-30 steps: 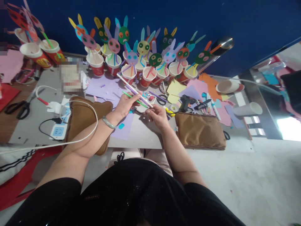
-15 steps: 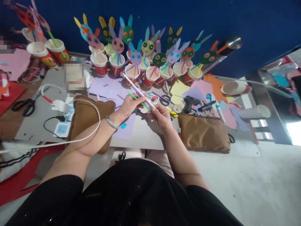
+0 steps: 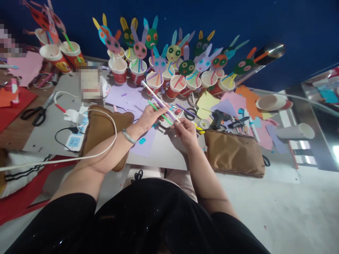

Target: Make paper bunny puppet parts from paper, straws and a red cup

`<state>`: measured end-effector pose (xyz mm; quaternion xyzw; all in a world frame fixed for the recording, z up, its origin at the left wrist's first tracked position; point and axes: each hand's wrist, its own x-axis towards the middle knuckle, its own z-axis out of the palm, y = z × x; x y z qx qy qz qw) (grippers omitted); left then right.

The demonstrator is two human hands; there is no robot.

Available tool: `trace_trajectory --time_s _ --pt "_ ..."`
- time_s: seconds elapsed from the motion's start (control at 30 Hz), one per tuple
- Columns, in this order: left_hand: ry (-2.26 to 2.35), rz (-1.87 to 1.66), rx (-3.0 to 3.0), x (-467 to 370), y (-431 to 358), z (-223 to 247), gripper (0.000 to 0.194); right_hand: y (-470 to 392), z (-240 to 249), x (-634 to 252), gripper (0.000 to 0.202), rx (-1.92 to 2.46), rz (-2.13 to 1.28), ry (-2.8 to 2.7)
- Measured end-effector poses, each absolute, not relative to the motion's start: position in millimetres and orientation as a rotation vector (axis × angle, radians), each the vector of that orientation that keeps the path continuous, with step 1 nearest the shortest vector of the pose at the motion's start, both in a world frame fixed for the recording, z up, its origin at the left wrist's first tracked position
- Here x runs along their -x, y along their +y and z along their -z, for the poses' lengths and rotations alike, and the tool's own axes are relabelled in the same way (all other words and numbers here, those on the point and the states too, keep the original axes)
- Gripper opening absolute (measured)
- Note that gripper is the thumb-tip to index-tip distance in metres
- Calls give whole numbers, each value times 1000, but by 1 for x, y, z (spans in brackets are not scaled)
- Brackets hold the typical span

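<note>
My left hand [image 3: 151, 117] is closed around a small bundle of thin straws, thumb on top. A long white straw [image 3: 148, 89] slants up toward the cups. Beside it lie a purple straw [image 3: 159, 102] and a green straw [image 3: 153, 104]. At the bundle's lower end, my right hand [image 3: 186, 133] pinches the straws between thumb and fingers. Just beyond my hands stand several paper cups [image 3: 155, 82] holding paper rabbit heads [image 3: 160, 65] on coloured straws. Part of the bundle is hidden behind my left thumb.
Brown cushions [image 3: 235, 151] lie at the table's front edge. A glue gun [image 3: 220, 118], scissors [image 3: 190, 113] and coloured paper [image 3: 208, 104] lie beyond my right hand. On the left are a power strip [image 3: 75, 141], a white cable [image 3: 116, 134] and black scissors [image 3: 38, 114].
The whole view has shifted slightly, so the table and cups appear further right. Both hands still hold the straws in nearly the same pose.
</note>
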<state>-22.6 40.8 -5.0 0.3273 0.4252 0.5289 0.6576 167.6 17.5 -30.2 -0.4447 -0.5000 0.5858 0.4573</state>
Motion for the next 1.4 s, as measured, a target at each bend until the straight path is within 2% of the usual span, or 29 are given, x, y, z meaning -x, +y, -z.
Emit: trace_trajectory --time_s 0.27,0.47,0.6,1.0,1.17,1.4 --pt "910 -1170 -769 20 38 -4 23 14 26 -165 51 1091 -1384 -1300" --pt "956 -1173 -746 20 37 -2 7 14 24 -166 52 1106 -1310 -1342" --pt "972 -1174 -732 20 37 -4 5 15 24 -165 52 1096 -1313 -1327" --pt "985 -1167 -747 20 37 -6 14 18 32 -166 46 1127 -1302 -1160" --pt "971 -1172 -740 21 36 -7 13 19 33 -167 45 1121 -1349 -1119" --pt "921 -1094 -778 21 37 -4 22 18 33 -167 47 1082 -1445 -1174"
